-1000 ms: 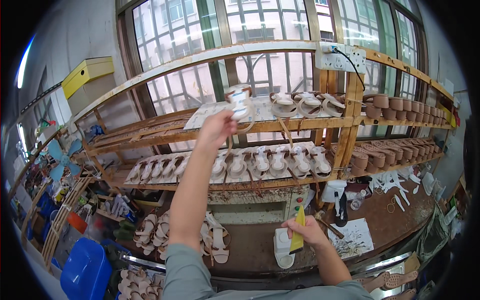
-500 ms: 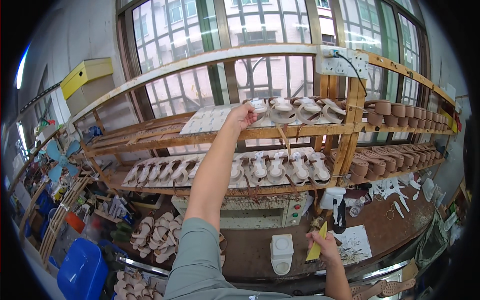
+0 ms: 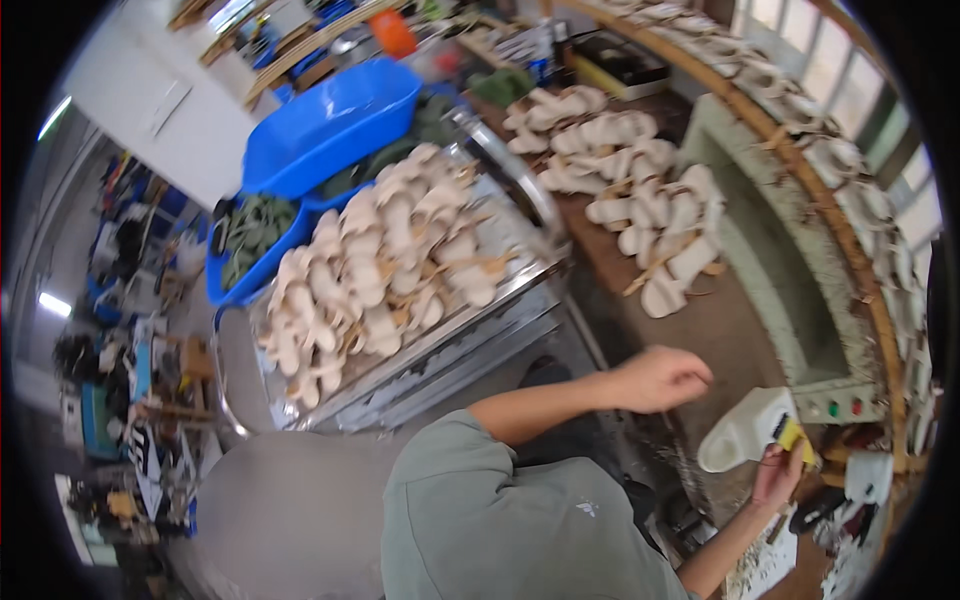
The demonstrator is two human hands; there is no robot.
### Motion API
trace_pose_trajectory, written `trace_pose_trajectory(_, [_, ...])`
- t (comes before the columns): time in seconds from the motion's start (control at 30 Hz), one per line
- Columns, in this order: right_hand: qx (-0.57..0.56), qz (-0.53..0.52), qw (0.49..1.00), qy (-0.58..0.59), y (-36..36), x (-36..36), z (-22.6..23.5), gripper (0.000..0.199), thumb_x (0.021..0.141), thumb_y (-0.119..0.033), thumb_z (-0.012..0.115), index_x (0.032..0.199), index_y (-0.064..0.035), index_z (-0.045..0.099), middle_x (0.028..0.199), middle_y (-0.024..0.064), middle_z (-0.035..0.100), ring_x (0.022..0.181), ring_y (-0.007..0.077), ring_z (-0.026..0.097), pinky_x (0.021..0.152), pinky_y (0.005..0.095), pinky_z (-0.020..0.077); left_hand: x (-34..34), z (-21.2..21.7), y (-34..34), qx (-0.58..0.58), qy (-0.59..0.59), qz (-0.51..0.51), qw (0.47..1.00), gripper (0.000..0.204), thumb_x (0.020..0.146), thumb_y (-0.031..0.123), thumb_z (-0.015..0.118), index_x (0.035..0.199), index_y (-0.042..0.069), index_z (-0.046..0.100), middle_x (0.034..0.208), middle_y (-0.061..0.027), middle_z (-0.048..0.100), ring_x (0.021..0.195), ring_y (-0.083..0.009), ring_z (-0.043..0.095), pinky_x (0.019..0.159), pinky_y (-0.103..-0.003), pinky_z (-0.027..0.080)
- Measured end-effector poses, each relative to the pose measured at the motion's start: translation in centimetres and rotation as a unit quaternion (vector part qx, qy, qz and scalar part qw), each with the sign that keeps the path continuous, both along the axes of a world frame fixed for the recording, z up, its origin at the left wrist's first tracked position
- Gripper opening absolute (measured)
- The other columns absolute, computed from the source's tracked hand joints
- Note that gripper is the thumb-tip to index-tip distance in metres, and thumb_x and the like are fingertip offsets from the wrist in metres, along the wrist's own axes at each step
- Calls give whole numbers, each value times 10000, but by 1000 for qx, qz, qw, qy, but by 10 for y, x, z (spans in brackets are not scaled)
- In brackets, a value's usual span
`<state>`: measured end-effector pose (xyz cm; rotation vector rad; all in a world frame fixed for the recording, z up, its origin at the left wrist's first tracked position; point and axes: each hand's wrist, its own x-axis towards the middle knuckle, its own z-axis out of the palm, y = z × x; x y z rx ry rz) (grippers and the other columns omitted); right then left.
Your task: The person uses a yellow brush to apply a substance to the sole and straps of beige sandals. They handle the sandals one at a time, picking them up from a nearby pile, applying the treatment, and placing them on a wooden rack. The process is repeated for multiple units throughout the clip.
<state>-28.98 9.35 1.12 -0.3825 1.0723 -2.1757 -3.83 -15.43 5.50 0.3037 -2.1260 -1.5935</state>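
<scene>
Two hands are over the brown workbench (image 3: 735, 330), and I'll place everything by the white shoe last (image 3: 742, 432) standing on it near the bench's front edge. The right hand (image 3: 775, 478) sits just below the last, fingers closed round a small yellow tool (image 3: 795, 437) (a brush or scraper, too small to tell) whose tip touches the last's near end. The left hand (image 3: 655, 379) hangs just to the left of the last, apart from it, loosely curled and holding nothing, fingers bent rather than spread.

Judging by this, the work goes best if the free hand comes over to steady the last by its smooth side while the tool works the end; the thing looks hard and slick, so it could slide on the bench under pressure. Short, light strokes would suit.

Beyond the last, further up the bench, lies a heap of pale sandal soles (image 3: 640, 190), flat, matte, cream-coloured, some with thin tan strips. To the left of that, a metal-framed trolley (image 3: 470, 340) carries a bigger mound of the same soles, and a glossy blue plastic tub (image 3: 330, 125) sits behind it. A curved wooden rack (image 3: 850, 240) runs off to the right.
</scene>
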Motion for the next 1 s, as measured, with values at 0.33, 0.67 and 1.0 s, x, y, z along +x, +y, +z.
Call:
trace_pose_trajectory(0.33, [-104, 54, 993, -29, -27, 111, -78, 282, 962, -259, 424, 1048, -3, 505, 771, 62, 481, 636, 134, 379, 569, 250, 333, 341, -31, -124, -439, -172, 556, 684, 263, 763, 96, 575, 1000, -18, 564, 1006, -168, 565, 945, -345, 512, 835, -413, 413])
trace_pose_trajectory(0.67, [-80, 4, 996, 29, -20, 184, -56, 299, 963, -298, 419, 962, -17, 521, 717, 44, 493, 533, 91, 341, 508, 221, 297, 437, -7, -157, -418, -207, 451, 761, 153, 797, 146, 569, 842, 11, 626, 877, -166, 618, 856, -347, 558, 744, -414, 435])
trace_pose_trajectory(1.0, [-7, -157, 956, 247, -34, 266, -11, 404, 944, -258, 460, 1229, 29, 459, 733, 98, 590, 548, 145, 545, 522, 241, 479, 278, 16, -20, -6, 175, 297, 939, 176, 939, 193, 484, 961, 21, 515, 750, 9, 538, 661, -38, 477, 574, -189, 388])
